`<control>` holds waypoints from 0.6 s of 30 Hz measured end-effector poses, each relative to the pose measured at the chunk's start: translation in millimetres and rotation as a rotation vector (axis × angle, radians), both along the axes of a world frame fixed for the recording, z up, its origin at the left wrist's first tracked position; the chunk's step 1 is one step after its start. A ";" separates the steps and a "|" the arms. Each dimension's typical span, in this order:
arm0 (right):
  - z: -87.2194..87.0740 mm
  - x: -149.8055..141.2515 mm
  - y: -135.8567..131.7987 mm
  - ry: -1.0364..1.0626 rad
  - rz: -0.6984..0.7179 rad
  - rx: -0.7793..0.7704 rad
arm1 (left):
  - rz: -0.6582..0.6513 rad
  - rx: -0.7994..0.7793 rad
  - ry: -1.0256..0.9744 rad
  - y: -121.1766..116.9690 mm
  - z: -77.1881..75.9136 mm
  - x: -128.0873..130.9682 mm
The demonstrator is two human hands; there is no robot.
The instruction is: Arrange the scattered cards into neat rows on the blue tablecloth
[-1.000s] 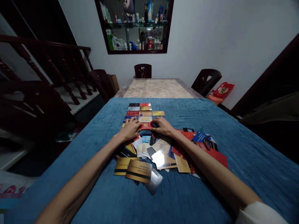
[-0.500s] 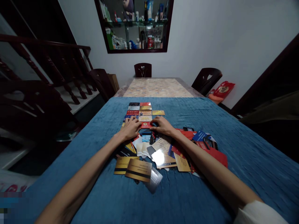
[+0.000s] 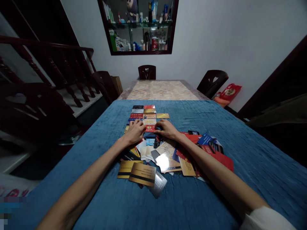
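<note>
A red card (image 3: pixel 150 128) with a gold emblem lies flat at the near end of the laid-out cards, between my two hands. My left hand (image 3: pixel 136 131) is closed, its curled fingers at the card's left edge and covering part of a blue card (image 3: pixel 131 121). At the right edge, my right hand (image 3: pixel 166 128) has thumb and fingers bent together on the card. Beyond it, several cards lie in rows, including a white-gold card (image 3: pixel 149 121), a dark red card (image 3: pixel 136 116) and a separate yellow card (image 3: pixel 162 115).
A loose, overlapping heap of cards spreads in front of and under my forearms, with a gold card (image 3: pixel 142 174), a silver card (image 3: pixel 158 185) and a red envelope-like piece (image 3: pixel 224 160). A blue cloth (image 3: pixel 96 198) covers the near table. Dark wooden chairs (image 3: pixel 147 72) stand around it.
Almost nothing differs. My left hand has shifted very slightly to the right; the red card and my right hand stay nearly where they were.
</note>
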State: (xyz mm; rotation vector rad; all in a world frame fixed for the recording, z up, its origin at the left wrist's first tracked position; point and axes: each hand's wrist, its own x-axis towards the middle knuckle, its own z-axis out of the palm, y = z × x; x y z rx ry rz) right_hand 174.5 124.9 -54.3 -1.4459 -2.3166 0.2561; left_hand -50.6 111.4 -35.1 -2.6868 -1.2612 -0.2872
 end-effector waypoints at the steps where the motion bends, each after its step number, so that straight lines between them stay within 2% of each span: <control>1: 1.9 -0.6 -1.9 -0.017 -0.010 0.002 | -0.009 0.008 -0.010 -1.8 1.5 1.2; 9: 16.2 2.9 -16.8 -0.160 0.011 -0.009 | -0.116 -0.033 0.031 -25.8 12.7 20.7; 18: 19.7 3.5 -34.2 -0.147 0.033 -0.055 | -0.007 -0.062 0.139 -42.5 11.7 29.6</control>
